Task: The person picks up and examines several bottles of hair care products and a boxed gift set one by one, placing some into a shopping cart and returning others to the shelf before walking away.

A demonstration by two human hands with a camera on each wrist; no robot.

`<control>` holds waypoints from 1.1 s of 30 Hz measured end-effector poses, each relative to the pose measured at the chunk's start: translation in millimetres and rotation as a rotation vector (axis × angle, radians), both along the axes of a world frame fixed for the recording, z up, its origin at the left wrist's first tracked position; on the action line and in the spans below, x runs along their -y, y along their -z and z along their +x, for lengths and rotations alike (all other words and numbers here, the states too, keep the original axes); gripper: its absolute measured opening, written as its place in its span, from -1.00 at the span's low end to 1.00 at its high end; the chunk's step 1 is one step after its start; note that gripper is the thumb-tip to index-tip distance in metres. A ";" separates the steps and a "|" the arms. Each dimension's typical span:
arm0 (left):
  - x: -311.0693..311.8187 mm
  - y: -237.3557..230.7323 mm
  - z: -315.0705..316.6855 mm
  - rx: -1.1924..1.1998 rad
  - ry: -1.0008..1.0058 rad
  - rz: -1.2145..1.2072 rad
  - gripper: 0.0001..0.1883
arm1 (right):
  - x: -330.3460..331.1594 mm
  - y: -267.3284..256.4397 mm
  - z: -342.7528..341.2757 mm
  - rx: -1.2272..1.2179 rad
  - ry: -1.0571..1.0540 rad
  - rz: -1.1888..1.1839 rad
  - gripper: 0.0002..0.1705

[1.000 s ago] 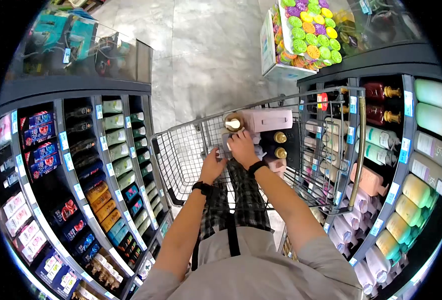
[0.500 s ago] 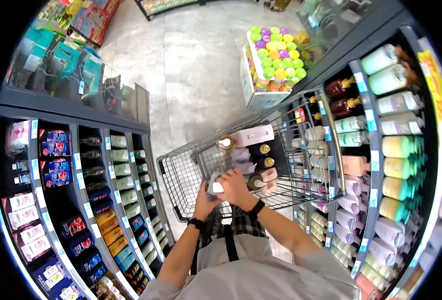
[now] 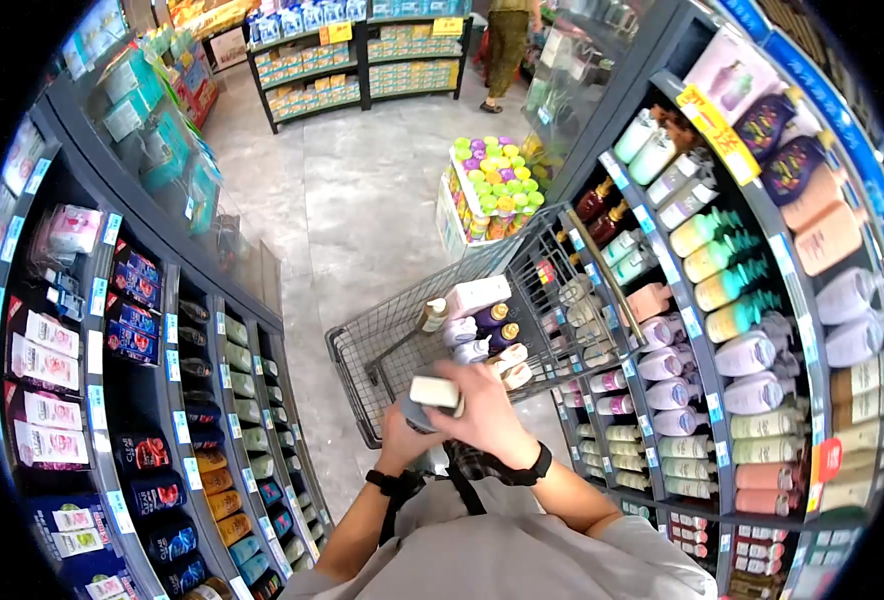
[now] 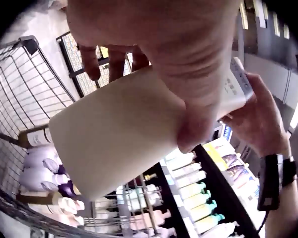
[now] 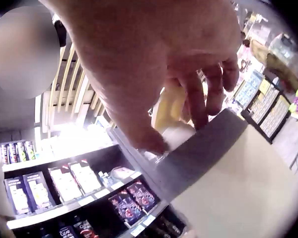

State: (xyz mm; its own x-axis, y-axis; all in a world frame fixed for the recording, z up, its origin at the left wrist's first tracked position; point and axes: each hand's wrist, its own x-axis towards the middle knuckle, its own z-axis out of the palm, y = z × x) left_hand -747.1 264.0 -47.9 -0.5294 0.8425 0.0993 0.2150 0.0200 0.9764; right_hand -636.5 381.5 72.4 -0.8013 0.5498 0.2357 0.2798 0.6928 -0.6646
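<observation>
A shop aisle's grey floor [image 3: 332, 210] runs between tall stocked shelves [image 3: 674, 290]. Over the near side of a wire cart [image 3: 334, 348] is a squared cream container [image 4: 119, 124], smooth and plain-faced, with a grey band and small print at one end. Its long axis slants: in the left wrist view the plain end points down to the left, the printed end up to the right. The left hand [image 3: 405, 437] grips it, thumb on the cream face, fingers slightly spread; the right hand [image 3: 482, 412] bends its fingers over the grey end. Farther in the cart are gold-capped dark bottles [image 3: 502, 325] and a pale box [image 3: 479, 295].
</observation>
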 end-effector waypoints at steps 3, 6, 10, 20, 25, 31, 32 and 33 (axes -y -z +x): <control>17.1 1.8 12.4 0.148 0.045 -0.019 -0.38 | 4.4 -15.4 22.9 -0.148 0.210 -0.301 0.40; 20.4 -24.1 22.8 0.421 0.150 0.028 -0.45 | -2.0 10.3 64.1 -0.243 0.260 -0.462 0.26; 13.1 -37.3 27.5 0.584 0.205 0.038 -0.49 | 23.9 24.6 119.8 -0.138 0.175 -0.581 0.13; -27.6 -134.1 108.2 0.322 0.643 0.057 -0.48 | 87.4 31.6 214.6 -0.500 0.200 -0.836 -0.23; -44.1 -147.5 197.5 0.231 0.811 0.051 -0.52 | 111.5 36.1 296.7 -0.662 0.392 -0.831 -0.29; -42.0 -159.6 311.7 0.456 1.064 -0.003 -0.48 | 138.1 37.3 411.0 -0.872 0.413 -0.814 -0.15; -41.1 -162.2 329.8 0.449 1.094 -0.011 -0.48 | 143.5 30.3 427.8 -0.897 0.392 -0.806 -0.10; -39.0 -168.5 347.0 0.458 1.119 0.004 -0.49 | 147.9 24.0 443.6 -0.915 0.414 -0.791 -0.10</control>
State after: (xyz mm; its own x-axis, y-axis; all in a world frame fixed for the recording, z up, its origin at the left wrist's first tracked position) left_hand -400.0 303.0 120.6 0.5058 0.8572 0.0970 -0.2548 0.0411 0.9661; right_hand -192.9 233.6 48.4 -0.2572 0.9607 0.1040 -0.3965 -0.0068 -0.9180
